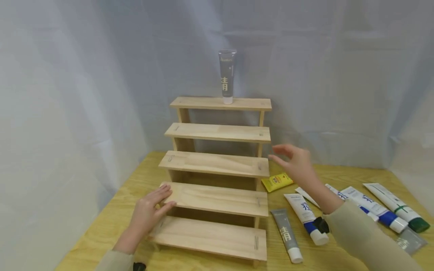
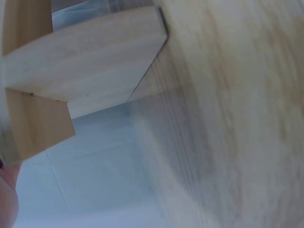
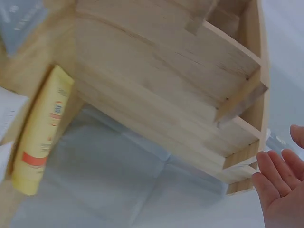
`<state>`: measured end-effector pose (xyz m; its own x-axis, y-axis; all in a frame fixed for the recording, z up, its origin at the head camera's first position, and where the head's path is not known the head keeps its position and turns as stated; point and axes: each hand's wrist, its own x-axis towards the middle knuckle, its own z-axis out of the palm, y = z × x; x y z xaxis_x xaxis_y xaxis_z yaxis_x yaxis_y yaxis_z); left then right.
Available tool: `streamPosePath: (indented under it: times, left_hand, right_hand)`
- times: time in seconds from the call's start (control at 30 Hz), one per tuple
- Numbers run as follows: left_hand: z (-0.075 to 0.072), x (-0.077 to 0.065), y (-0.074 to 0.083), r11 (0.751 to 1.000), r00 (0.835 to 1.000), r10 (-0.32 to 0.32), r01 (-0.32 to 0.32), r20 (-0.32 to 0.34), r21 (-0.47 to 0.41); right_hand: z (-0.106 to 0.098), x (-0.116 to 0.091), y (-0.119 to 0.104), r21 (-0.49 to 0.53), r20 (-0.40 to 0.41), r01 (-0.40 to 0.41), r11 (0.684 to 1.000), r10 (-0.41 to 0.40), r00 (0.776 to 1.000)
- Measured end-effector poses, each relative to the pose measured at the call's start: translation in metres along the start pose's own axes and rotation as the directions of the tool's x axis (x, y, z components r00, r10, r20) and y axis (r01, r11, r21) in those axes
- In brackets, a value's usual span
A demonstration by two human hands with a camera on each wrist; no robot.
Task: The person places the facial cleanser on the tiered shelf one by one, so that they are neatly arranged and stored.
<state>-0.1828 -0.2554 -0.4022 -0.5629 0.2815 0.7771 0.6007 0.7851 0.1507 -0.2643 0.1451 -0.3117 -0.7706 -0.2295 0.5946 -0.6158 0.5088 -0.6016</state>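
A five-step wooden stand stands on the table, its sloped side also filling much of the right wrist view. My left hand grips the left end of its second step from the bottom, fingers over the top and thumb at the front edge. In the left wrist view only a bit of that hand shows. My right hand hovers beside the stand's right side, thumb and fingers apart with nothing between them. On the top step a grey tube stands upright on its white cap.
Right of the stand lie a yellow tube, a grey tube, several white tubes with blue caps and a white tube with a green cap. A clear grey packet is near the right edge. Pale cloth hangs behind.
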Motion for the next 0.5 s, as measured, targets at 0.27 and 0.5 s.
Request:
streamPosePath:
  times: [0.27, 0.5]
  left_hand:
    - [-0.003, 0.000, -0.003, 1.000, 1.000, 0.017, -0.017, -0.022, 0.005]
    - [-0.003, 0.000, -0.004, 0.999, 0.998, 0.041, -0.041, -0.052, -0.006]
  right_hand:
    - [0.015, -0.044, 0.055, -0.150, -0.018, 0.023, 0.988, -0.026, 1.000]
    - [0.001, -0.067, 0.007, -0.218, 0.071, -0.019, 0.976, 0.035, 0.997]
